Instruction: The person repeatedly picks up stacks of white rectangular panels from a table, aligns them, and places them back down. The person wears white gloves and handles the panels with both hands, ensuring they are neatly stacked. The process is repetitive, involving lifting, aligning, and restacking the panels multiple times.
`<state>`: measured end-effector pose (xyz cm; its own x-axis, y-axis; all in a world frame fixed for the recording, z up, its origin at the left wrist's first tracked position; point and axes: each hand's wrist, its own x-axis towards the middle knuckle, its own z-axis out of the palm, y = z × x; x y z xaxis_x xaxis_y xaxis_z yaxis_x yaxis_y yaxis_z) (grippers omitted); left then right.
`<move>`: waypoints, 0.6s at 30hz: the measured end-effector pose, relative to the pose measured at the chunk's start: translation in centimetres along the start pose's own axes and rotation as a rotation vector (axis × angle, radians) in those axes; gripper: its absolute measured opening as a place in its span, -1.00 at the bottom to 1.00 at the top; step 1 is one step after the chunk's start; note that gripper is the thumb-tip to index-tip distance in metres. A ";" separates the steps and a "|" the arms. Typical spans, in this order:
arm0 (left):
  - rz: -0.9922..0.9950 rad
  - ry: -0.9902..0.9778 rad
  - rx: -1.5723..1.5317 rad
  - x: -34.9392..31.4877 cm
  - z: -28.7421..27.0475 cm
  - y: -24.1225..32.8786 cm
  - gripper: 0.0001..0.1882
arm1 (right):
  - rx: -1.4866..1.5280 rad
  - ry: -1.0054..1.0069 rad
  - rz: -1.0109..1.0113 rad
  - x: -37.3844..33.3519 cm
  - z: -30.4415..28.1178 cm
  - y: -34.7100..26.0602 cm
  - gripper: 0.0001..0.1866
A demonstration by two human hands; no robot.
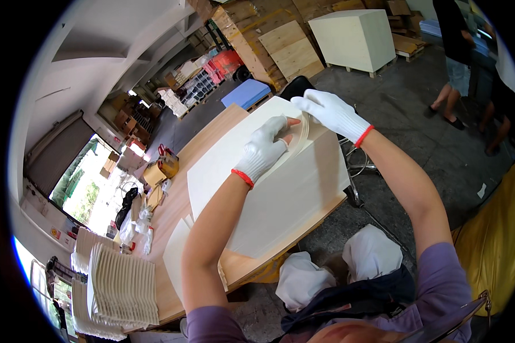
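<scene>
A tall stack of large cream-white sheets (pixel 286 211) stands on the wooden table. At its far right corner several top sheets (pixel 303 137) are lifted and curl back in an arc. My right hand (pixel 329 113), in a white knit glove with a red cuff, is closed on the lifted edge; its fingertips are partly hidden. My left hand (pixel 263 150) wears a matching glove with bare thumb and finger tips. It rests on top of the stack, fingers apart, their tips beside the inner side of the curl.
The wooden table (pixel 212 134) also bears piles of wavy white sheets (pixel 123 286), a loose white sheet (pixel 176 257) and a yellow container (pixel 167 164). A wheeled chair base (pixel 353 197) stands beyond the stack. Two people (pixel 459 63) stand at right, near a large white block (pixel 353 41).
</scene>
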<state>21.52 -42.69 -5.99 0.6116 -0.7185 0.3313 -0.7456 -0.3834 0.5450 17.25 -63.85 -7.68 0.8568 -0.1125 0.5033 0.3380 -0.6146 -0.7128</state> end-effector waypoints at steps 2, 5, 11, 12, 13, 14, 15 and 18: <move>0.020 -0.027 -0.086 0.2 -0.2 -0.6 -0.66 | 0.144 0.040 0.055 -0.5 0.8 0.7 -0.37; -0.068 -0.048 -0.072 0.4 -0.5 0.6 -0.64 | 0.184 0.150 0.043 -1.4 1.2 1.1 -0.38; -0.120 -0.063 -0.212 0.6 0.0 1.1 -0.54 | 0.120 0.267 -0.079 -2.2 1.7 1.2 -0.45; -0.094 -0.063 -0.216 0.7 0.1 0.5 -0.51 | 0.119 0.285 -0.103 -2.1 1.9 1.4 -0.46; -0.075 -0.057 -0.197 0.8 0.2 0.0 -0.50 | 0.119 0.303 -0.127 -2.1 2.1 1.5 -0.47; -0.056 -0.053 -0.178 0.9 0.1 -0.2 -0.49 | 0.119 0.304 -0.128 -2.2 2.2 1.6 -0.47; -0.036 -0.049 -0.160 0.9 0.1 -0.3 -0.48 | 0.119 0.304 -0.128 -2.2 2.2 1.7 -0.47; -0.047 -0.057 -0.167 1.0 -0.1 -0.3 -0.49 | 0.131 0.299 -0.123 -2.2 2.2 1.8 -0.47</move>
<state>22.38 -43.27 -5.76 0.6249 -0.7357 0.2612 -0.6596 -0.3187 0.6807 16.83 -62.98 -11.15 0.6610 -0.2798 0.6962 0.4949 -0.5349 -0.6848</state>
